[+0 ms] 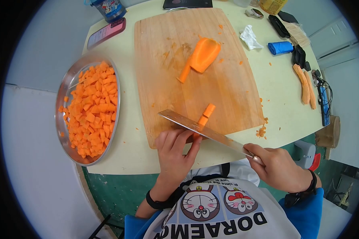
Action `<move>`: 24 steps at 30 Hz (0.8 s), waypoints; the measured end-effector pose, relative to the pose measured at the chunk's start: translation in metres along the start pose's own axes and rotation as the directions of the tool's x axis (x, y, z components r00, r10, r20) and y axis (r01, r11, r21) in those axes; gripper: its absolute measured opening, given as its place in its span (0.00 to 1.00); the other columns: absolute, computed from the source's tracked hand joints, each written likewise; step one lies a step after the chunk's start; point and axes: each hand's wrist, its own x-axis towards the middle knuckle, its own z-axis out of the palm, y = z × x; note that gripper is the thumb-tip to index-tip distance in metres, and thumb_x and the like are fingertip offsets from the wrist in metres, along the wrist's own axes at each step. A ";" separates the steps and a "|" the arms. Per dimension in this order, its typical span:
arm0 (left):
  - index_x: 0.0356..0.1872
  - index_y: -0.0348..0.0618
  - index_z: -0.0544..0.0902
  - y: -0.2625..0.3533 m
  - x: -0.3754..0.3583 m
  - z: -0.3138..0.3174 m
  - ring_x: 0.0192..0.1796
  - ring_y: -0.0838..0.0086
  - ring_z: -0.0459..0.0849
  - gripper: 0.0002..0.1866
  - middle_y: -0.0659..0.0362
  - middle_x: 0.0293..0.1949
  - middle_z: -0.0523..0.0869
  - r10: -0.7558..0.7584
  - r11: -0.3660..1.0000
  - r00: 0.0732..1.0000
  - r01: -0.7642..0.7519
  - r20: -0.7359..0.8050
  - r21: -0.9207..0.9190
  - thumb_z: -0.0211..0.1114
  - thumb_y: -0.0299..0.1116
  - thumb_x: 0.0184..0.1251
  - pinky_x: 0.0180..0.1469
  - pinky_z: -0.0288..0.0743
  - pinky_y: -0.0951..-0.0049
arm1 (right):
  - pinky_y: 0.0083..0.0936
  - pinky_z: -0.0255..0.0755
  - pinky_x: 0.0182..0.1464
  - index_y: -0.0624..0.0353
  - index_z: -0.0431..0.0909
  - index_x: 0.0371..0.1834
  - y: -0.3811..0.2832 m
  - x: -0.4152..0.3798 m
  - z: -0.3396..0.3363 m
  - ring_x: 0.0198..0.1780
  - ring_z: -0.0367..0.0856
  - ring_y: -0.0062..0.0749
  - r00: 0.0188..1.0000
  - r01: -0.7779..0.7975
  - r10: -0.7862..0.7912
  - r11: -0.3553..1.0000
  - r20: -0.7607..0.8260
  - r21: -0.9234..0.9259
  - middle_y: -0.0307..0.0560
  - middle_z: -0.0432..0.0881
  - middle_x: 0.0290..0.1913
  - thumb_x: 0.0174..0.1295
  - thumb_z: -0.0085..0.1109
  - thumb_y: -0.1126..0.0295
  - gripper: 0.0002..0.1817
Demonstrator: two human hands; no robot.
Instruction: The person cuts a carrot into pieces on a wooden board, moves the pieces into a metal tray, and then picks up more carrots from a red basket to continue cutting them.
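My right hand (276,166) is wrapped round the handle of a kitchen knife (203,130), whose broad blade slants across the near edge of the wooden cutting board (159,87). Under and beside the blade lies a carrot stick (205,113), with cut pieces showing on the far side. My left hand (174,153) pinches the near end of this stick, its fingertips close against the blade. Farther up the board rest a larger carrot chunk (205,53) with a flat cut face and a thin strip (184,74) touching it.
To the left, a metal tray (116,113) holds many diced carrot pieces (92,115). A phone (107,33) and a blue container (109,10) stand behind it. On the right are a crumpled tissue (249,37), a blue roll (280,48), peeled carrots (303,84) and orange scraps (261,131).
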 end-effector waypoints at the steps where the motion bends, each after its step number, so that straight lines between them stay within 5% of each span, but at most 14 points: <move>1: 0.35 0.47 0.80 0.000 0.000 0.000 0.37 0.72 0.73 0.13 0.67 0.30 0.78 0.001 1.000 1.000 -0.001 -0.001 0.003 0.71 0.29 0.45 0.42 0.62 0.70 | 0.38 0.69 0.24 0.56 0.66 0.40 0.001 0.000 0.000 0.22 0.76 0.46 1.000 0.000 0.000 1.000 -0.001 -0.016 0.49 0.74 0.18 0.61 0.50 0.70 0.07; 17: 0.29 0.42 0.80 0.000 0.004 -0.001 0.33 0.69 0.74 0.09 0.62 0.27 0.79 0.001 1.000 1.000 -0.001 0.024 -0.001 0.71 0.26 0.44 0.39 0.64 0.71 | 0.37 0.71 0.24 0.59 0.70 0.39 -0.001 0.017 -0.008 0.21 0.77 0.48 0.991 -0.103 0.104 0.995 0.087 -0.019 0.52 0.75 0.17 0.61 0.50 0.69 0.07; 24: 0.30 0.42 0.80 0.002 0.005 0.000 0.33 0.69 0.75 0.10 0.62 0.28 0.78 -0.004 1.000 1.000 0.004 0.006 0.013 0.72 0.27 0.44 0.38 0.65 0.71 | 0.35 0.70 0.24 0.59 0.69 0.41 -0.007 0.007 -0.006 0.22 0.77 0.47 0.998 -0.008 0.012 0.998 -0.063 0.057 0.51 0.76 0.21 0.61 0.51 0.70 0.08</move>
